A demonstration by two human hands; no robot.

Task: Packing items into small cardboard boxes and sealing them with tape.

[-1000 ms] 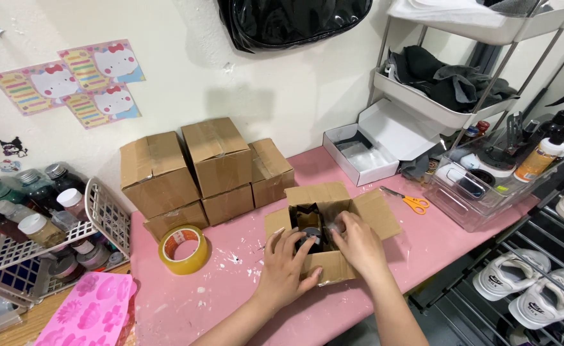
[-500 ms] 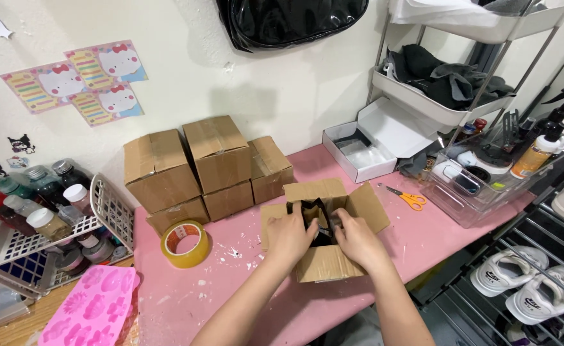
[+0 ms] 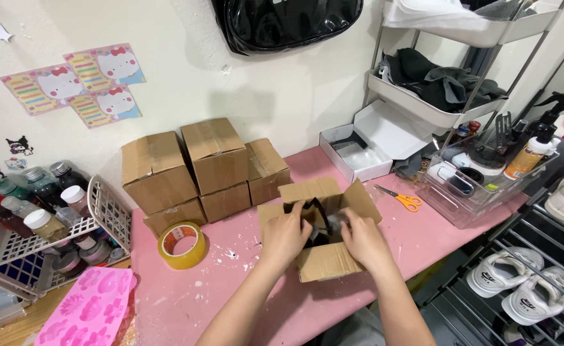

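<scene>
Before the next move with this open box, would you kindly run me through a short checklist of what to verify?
1. Flaps of the open brown cardboard box folded outward: ok.
2. Left hand and right hand both on the box opening: ok.
3. Black item fully seated inside: cannot tell, hands cover it.
4. Yellow roll of packing tape on the pink tabletop, left of the box: ok.
5. Orange-handled scissors on the table, right of the box: ok.
6. Stack of closed brown cardboard boxes apart from the open one: ok.
</scene>
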